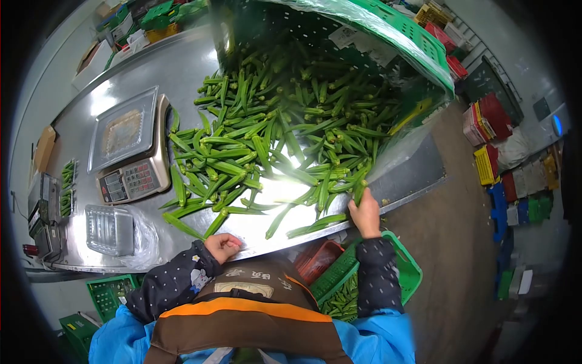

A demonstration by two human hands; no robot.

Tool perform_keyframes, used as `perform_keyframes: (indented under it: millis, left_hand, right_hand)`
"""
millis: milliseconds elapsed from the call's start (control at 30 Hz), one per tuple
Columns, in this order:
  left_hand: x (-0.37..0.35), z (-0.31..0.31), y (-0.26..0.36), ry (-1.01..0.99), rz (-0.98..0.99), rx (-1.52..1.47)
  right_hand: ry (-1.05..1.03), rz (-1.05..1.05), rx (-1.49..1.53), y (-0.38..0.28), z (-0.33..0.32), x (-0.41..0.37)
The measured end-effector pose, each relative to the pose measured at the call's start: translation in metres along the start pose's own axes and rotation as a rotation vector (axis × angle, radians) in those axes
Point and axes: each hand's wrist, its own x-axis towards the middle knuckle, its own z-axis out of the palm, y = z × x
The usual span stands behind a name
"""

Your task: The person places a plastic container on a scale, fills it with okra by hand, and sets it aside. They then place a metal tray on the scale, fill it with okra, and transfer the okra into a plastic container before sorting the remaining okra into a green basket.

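Green okra pods (233,167) lie in a large loose heap on the metal table. At the table's front edge, my right hand (365,215) is closed around an okra pod (359,192) at the right side of the heap. My left hand (222,247) rests by the front edge with its fingers curled in, and nothing shows in them. Just beyond it, two okra pods (215,223) lie with their tips close to the hand. A few single pods, such as one okra pod (279,221), lie between my hands.
A tipped green crate (418,36) with a plastic liner stands behind the heap. Left are a digital scale (134,182) bearing a clear tray (124,130), and stacked clear plastic boxes (109,230). Below the edge sit a green crate (412,267) with okra and a red basket (318,259).
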Motion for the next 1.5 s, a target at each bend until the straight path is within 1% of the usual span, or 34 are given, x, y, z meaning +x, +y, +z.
perform_keyframes:
  millis: [33,100,133,167,200,233,267,333,400,433,467,533,567,633,667,700,733,800,867,933,1000,1067,1100,1133,1167,1200,1233,1267,1300,1333,1367,1400,1467,1500]
  left_hand:
    - [0.0,0.001,0.001,-0.023,0.021,0.066]
    - [0.002,-0.002,-0.004,-0.042,0.029,0.052]
    - [0.003,-0.004,-0.007,-0.054,0.042,0.042]
    - [0.002,-0.007,-0.01,-0.05,0.036,0.036]
    - [0.0,-0.011,-0.013,-0.043,0.043,-0.01]
    - [-0.002,-0.014,-0.016,-0.035,0.052,-0.056]
    - [-0.003,-0.017,-0.019,-0.029,0.05,-0.059]
    - [-0.005,-0.018,-0.024,0.011,0.03,-0.047]
    - [-0.008,-0.014,-0.018,0.012,0.027,-0.029]
    - [-0.01,-0.011,-0.012,0.013,0.028,-0.009]
    - [-0.012,-0.007,-0.005,0.023,0.029,-0.009]
    - [-0.018,-0.002,0.008,0.035,0.054,0.089]
    - [-0.021,-0.003,0.01,0.028,0.075,0.11]
    - [-0.025,-0.011,-0.002,0.055,0.094,0.102]
    - [-0.028,-0.015,-0.011,0.07,0.113,0.096]
    - [-0.031,-0.016,-0.024,0.137,0.119,-0.015]
    - [-0.034,-0.018,-0.033,0.148,0.113,-0.02]
    - [-0.041,-0.023,-0.046,0.216,0.061,-0.129]
    - [-0.044,-0.02,-0.045,0.249,0.033,-0.104]
    - [-0.043,-0.015,-0.039,0.276,0.009,-0.072]
    - [-0.035,-0.014,-0.03,0.199,0.07,0.074]
    - [-0.031,-0.014,-0.02,0.128,0.109,-0.019]
    - [-0.027,-0.016,-0.024,0.144,0.112,0.02]
    - [-0.027,-0.018,-0.022,0.16,0.069,0.0]
    - [-0.027,-0.022,-0.024,0.193,0.094,0.051]
    - [-0.026,-0.029,-0.03,0.224,0.117,0.103]
    - [-0.027,-0.038,-0.035,0.245,0.107,0.1]
    - [-0.027,-0.047,-0.038,0.349,0.082,0.146]
    - [-0.028,-0.056,-0.038,0.449,0.059,0.192]
    - [-0.031,-0.067,-0.035,0.46,0.055,0.188]
    - [-0.036,-0.079,-0.029,0.592,0.263,0.458]
    - [-0.04,-0.091,-0.024,0.712,0.47,0.734]
    - [-0.042,-0.11,-0.014,0.717,0.506,0.759]
    - [-0.039,-0.122,-0.019,0.687,0.486,0.851]
  right_hand:
    - [0.042,-0.094,0.043,-0.004,-0.025,-0.017]
    - [0.076,-0.121,0.096,0.011,-0.076,-0.056]
    - [-0.094,0.002,0.069,0.032,-0.102,-0.081]
    - [-0.193,0.13,0.223,0.05,-0.123,-0.105]
    - [-0.368,0.13,0.09,0.086,-0.137,-0.129]
    - [-0.447,0.225,0.008,0.083,-0.151,-0.143]
    - [-0.436,0.224,-0.232,0.082,-0.16,-0.149]
    - [-0.188,0.087,0.05,0.085,-0.142,-0.12]
    - [-0.027,0.021,0.283,0.018,-0.119,-0.069]
    - [0.04,-0.221,0.173,0.019,-0.09,-0.043]
    - [0.013,-0.351,0.111,0.0,-0.074,-0.017]
    - [0.082,-0.427,-0.089,-0.019,-0.034,0.024]
    - [0.079,-0.437,-0.081,-0.016,-0.018,0.038]
    - [-0.03,-0.493,-0.516,-0.009,0.004,0.059]
    - [-0.033,-0.501,-0.511,-0.007,0.004,0.063]
    - [-0.049,-0.561,-0.511,-0.003,0.003,0.067]
    - [-0.066,-0.621,-0.509,-0.002,0.001,0.069]
    - [-0.081,-0.662,-0.432,-0.013,-0.018,0.063]
    - [-0.23,-0.67,-0.139,-0.027,-0.037,0.054]
    - [-0.259,-0.629,-0.076,-0.033,-0.039,0.042]
    - [-0.072,-0.553,0.296,-0.044,-0.049,0.025]
    - [-0.046,-0.153,0.51,-0.046,-0.09,-0.006]
    - [-0.128,0.023,0.69,-0.043,-0.116,-0.027]
    - [-0.143,0.031,0.672,-0.032,-0.14,-0.046]
    - [-0.155,0.052,0.615,0.006,-0.154,-0.065]
    - [-0.259,0.162,0.569,0.053,-0.169,-0.084]
    - [-0.341,0.312,0.54,0.076,-0.176,-0.102]
    - [-0.419,0.463,0.504,0.097,-0.181,-0.119]
    - [-0.342,0.42,0.186,0.14,-0.177,-0.143]
    - [-0.253,0.368,-0.13,0.168,-0.167,-0.157]
    - [-0.232,0.276,-0.191,0.157,-0.16,-0.154]
    - [-0.241,0.268,-0.189,0.146,-0.146,-0.148]
    - [-0.136,0.258,0.559,0.03,-0.103,-0.12]
    - [-0.228,0.174,0.546,-0.017,-0.083,-0.111]
